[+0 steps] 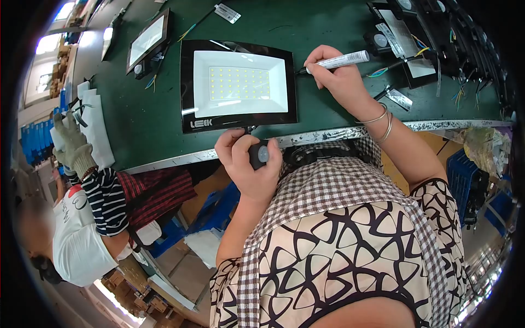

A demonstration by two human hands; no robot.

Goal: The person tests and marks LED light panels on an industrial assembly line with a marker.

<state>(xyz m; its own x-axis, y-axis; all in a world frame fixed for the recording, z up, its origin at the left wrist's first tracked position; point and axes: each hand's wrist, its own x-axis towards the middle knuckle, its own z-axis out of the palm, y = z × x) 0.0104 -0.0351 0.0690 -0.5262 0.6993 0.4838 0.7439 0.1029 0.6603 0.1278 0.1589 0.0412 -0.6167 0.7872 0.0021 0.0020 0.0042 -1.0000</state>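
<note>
A black-framed LED floodlight (240,85) lies face up on the green bench, its grid of yellow LEDs behind the glass. My left hand (249,164) is closed around the small black motion sensor (258,155) that sticks out from the lamp's near edge, at the bench's front rim. In my right hand (340,74) is a white marker pen (342,59), pinched between thumb and fingers. Its dark tip points left, right at the lamp's right edge.
More floodlights (421,65) with loose wires are crowded at the right. Another floodlight (147,41) lies at the upper left. A tagged cable (227,13) is beyond my lamp. At left, a co-worker's gloved hand (74,143) is near white foam sheets (97,128).
</note>
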